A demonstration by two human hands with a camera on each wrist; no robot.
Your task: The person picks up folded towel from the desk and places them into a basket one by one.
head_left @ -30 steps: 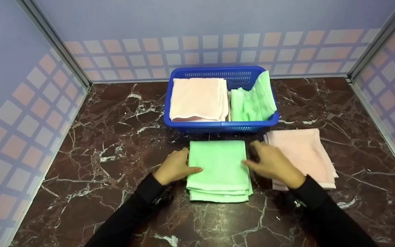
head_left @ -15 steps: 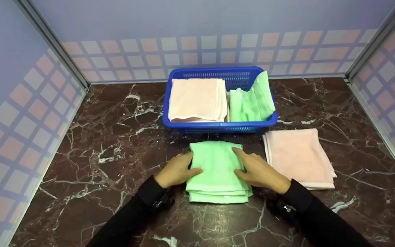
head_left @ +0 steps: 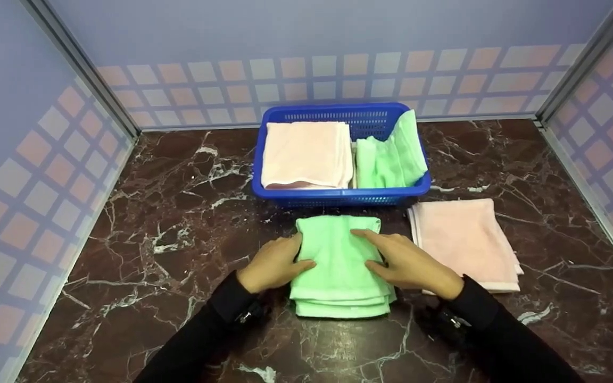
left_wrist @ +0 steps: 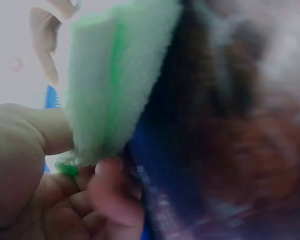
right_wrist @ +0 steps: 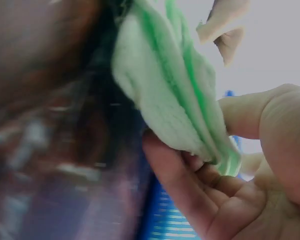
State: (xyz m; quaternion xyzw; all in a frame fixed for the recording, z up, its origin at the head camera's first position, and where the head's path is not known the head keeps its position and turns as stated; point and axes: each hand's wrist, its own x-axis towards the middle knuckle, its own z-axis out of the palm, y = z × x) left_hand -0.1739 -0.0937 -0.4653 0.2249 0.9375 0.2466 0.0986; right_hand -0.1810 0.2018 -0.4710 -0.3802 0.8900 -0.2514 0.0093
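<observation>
My left hand (head_left: pixel 273 263) grips the folded green towel (head_left: pixel 338 266) at its 9 o'clock edge: the thumb lies on top and the fingers curl underneath, which the left wrist view shows clearly, with the towel's (left_wrist: pixel 115 85) layered edge pinched between thumb and fingers (left_wrist: pixel 112 192). My right hand (head_left: pixel 405 261) holds the same towel at its 3 o'clock edge, thumb and forefinger spread over the top and the other fingers tucked below; in the right wrist view the fingers (right_wrist: pixel 185 190) sit under the towel's (right_wrist: pixel 165 85) edge and the thumb presses from above. So both grips are closed on the towel, one on each side.

The towel lies in the middle of the marble table (head_left: pixel 152 213), right in front of me, its far edge slightly raised and rumpled. Straight ahead at 12 o'clock, just beyond the towel, stands a blue basket (head_left: pixel 338 196). Inside it a folded pink towel (head_left: pixel 306 154) fills the left half and a loosely folded green cloth (head_left: pixel 391 157) leans in the right half. At 3 o'clock from the towel I hold, near my right hand, a folded pink cloth (head_left: pixel 463 239) lies flat on the table.
</observation>
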